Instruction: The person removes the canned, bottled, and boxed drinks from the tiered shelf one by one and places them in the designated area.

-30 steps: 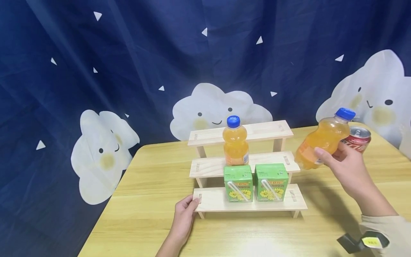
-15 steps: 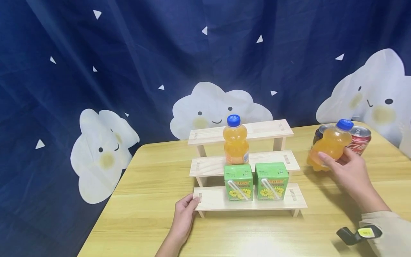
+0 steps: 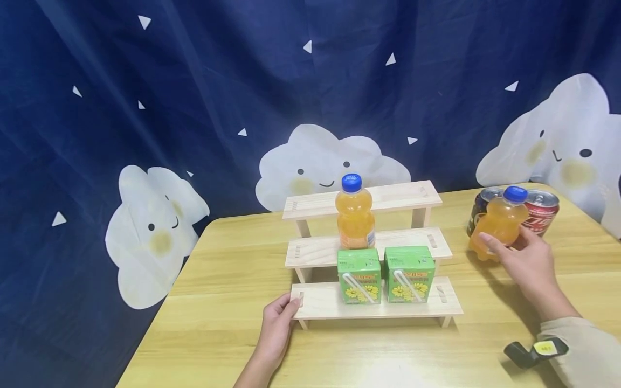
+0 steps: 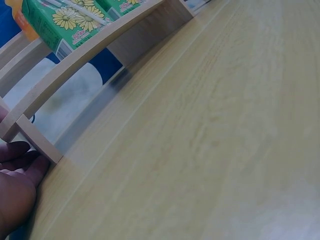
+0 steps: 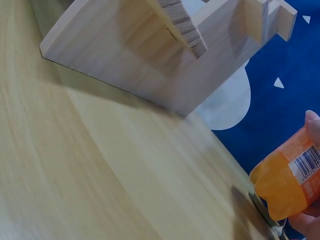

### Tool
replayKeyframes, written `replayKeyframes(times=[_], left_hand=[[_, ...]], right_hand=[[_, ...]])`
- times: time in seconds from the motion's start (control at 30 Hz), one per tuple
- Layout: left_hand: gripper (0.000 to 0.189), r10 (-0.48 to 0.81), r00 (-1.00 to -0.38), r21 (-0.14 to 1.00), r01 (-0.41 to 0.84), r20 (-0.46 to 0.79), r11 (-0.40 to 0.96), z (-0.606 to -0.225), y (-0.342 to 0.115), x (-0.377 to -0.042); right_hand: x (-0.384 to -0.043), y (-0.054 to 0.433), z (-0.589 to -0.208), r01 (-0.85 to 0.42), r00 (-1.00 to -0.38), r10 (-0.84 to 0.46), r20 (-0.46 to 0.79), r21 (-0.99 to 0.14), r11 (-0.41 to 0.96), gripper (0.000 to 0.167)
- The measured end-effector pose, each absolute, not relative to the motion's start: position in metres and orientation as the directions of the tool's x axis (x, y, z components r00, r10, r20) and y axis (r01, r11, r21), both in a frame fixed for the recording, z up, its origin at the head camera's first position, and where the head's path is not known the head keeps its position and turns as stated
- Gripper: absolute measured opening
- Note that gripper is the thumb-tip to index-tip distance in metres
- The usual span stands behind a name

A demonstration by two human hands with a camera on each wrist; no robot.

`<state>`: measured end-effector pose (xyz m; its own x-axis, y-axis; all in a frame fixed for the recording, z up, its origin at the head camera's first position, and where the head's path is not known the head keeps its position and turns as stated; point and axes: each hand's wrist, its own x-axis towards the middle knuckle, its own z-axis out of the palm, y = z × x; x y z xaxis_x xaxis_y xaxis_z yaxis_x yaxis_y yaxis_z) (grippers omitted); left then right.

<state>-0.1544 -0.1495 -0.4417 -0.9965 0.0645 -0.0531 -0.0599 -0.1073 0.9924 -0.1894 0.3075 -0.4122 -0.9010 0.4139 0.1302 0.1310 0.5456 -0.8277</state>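
My right hand (image 3: 531,267) grips a bottle of orange soda (image 3: 502,221) with a blue cap, tilted, its base close over the table at the right. In the right wrist view the base of the held bottle (image 5: 285,185) and its barcode label show. At the left end of a three-step wooden display shelf (image 3: 315,299), my left hand (image 3: 276,328) holds the lowest step, thumb on top. The left wrist view has its fingers (image 4: 30,167) by the shelf leg. Another orange soda bottle (image 3: 356,215) stands upright on the middle step. Two green drink cartons (image 3: 359,277) with straws sit on the lowest step.
Behind the held bottle stand a dark can (image 3: 477,207) and a red can (image 3: 542,210), both partly hidden by it. The wooden table (image 3: 233,280) reaches back to a dark blue curtain (image 3: 218,64) with clouds. A black strap device (image 3: 533,350) sits at the right sleeve.
My right hand has lowered the soda bottle toward the table at the right and tilted it more upright, and the dark can has come into view. The left hand stays on the shelf.
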Motion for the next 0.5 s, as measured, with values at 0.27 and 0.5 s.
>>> replayKeyframes(times=[0.27, 0.5], left_hand=[[0.041, 0.066, -0.997, 0.993, -0.055, -0.048, -0.105, -0.442, -0.150, -0.155], [0.041, 0.068, -0.996, 0.993, -0.057, -0.050, -0.108, -0.442, -0.150, -0.154]], right_hand=[[-0.191, 0.306, -0.417, 0.096, -0.893, 0.405, 0.194, -0.798, 0.595, 0.075], [-0.190, 0.307, -0.423, 0.099, -0.897, 0.396, 0.195, -0.786, 0.610, 0.077]])
